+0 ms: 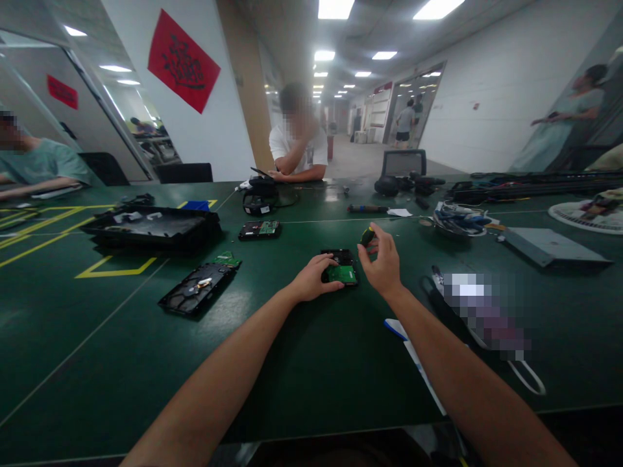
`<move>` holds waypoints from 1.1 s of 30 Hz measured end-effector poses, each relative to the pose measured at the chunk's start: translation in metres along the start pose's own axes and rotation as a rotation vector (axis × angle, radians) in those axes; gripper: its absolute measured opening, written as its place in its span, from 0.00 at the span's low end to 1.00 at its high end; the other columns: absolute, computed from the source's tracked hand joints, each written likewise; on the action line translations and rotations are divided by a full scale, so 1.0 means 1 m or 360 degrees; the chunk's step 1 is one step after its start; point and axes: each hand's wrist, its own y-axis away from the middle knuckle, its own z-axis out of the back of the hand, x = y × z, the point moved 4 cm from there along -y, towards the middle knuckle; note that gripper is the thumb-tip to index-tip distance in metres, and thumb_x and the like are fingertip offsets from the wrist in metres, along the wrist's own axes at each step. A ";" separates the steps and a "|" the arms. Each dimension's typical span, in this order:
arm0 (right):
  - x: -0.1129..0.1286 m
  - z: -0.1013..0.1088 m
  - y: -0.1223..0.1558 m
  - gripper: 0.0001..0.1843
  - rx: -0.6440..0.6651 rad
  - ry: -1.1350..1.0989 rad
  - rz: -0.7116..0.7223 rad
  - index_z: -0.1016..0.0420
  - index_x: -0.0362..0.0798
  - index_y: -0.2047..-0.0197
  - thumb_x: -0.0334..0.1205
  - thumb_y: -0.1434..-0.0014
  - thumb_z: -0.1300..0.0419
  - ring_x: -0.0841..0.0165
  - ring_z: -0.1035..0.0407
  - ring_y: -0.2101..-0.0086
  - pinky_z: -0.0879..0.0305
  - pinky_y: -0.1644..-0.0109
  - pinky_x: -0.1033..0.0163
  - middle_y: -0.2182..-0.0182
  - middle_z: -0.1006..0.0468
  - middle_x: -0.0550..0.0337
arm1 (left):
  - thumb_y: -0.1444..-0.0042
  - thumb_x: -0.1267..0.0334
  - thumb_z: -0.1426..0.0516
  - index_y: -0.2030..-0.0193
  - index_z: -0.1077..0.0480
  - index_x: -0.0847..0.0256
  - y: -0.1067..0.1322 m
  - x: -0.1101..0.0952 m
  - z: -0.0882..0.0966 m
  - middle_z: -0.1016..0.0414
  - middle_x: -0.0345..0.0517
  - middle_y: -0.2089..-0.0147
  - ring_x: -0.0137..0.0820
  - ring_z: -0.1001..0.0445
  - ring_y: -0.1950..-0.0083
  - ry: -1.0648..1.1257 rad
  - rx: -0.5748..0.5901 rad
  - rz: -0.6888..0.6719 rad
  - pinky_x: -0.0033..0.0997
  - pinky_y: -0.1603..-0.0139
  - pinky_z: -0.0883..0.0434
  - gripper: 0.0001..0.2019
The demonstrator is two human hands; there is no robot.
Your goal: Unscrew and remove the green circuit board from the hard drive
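Observation:
A black hard drive (pixel 346 275) with a green circuit board facing up lies flat on the table in front of me. My left hand (pixel 318 277) grips it from the left, thumb along the near edge and fingers over the top. Just to the right of the drive, raised above the table, my right hand (pixel 383 263) pinches a screwdriver (pixel 368 235) by its black and yellow-green handle. The screwdriver's shaft and tip cannot be made out. Farther back on the left rests another hard drive (pixel 259 229), also with a green board.
An opened drive casing (pixel 198 288) with loose metal parts and a big black tray (pixel 150 227) are on the left. At right are a blurred-out phone-like object (pixel 487 318), a cable bundle (pixel 460 219) and a grey metal box (pixel 555 246). Across the table sits a person (pixel 299 146).

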 end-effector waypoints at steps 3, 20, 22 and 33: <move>-0.001 -0.001 0.000 0.34 0.0002 -0.0008 0.0006 0.43 0.52 0.28 0.39 0.34 0.40 0.61 0.26 0.60 0.19 0.55 0.50 0.46 0.28 0.47 | 0.46 0.44 0.32 0.38 0.29 0.56 0.000 0.001 -0.001 0.36 0.56 0.28 0.50 0.41 0.25 0.0002 0.0000 -0.0004 0.55 0.26 0.39 0.32; -0.002 -0.001 0.000 0.34 0.0019 -0.0020 -0.0005 0.44 0.52 0.27 0.40 0.33 0.42 0.60 0.27 0.59 0.20 0.54 0.49 0.46 0.29 0.47 | 0.45 0.44 0.32 0.37 0.30 0.56 -0.001 0.001 -0.001 0.36 0.57 0.28 0.49 0.41 0.25 -0.0024 -0.0001 -0.0023 0.54 0.26 0.40 0.32; -0.001 0.000 0.000 0.33 0.0016 -0.0008 -0.0001 0.43 0.53 0.28 0.40 0.33 0.41 0.61 0.28 0.60 0.20 0.56 0.49 0.47 0.29 0.47 | 0.45 0.44 0.32 0.37 0.30 0.56 0.000 0.000 -0.001 0.36 0.57 0.28 0.49 0.41 0.25 -0.0032 0.0001 -0.0026 0.53 0.26 0.40 0.32; 0.003 -0.001 -0.003 0.31 0.0067 0.0035 0.0021 0.39 0.56 0.29 0.39 0.33 0.41 0.62 0.30 0.59 0.23 0.56 0.52 0.52 0.30 0.52 | 0.45 0.45 0.32 0.38 0.29 0.56 0.000 -0.002 -0.001 0.36 0.56 0.28 0.49 0.40 0.25 -0.0010 -0.0006 -0.0029 0.55 0.26 0.39 0.31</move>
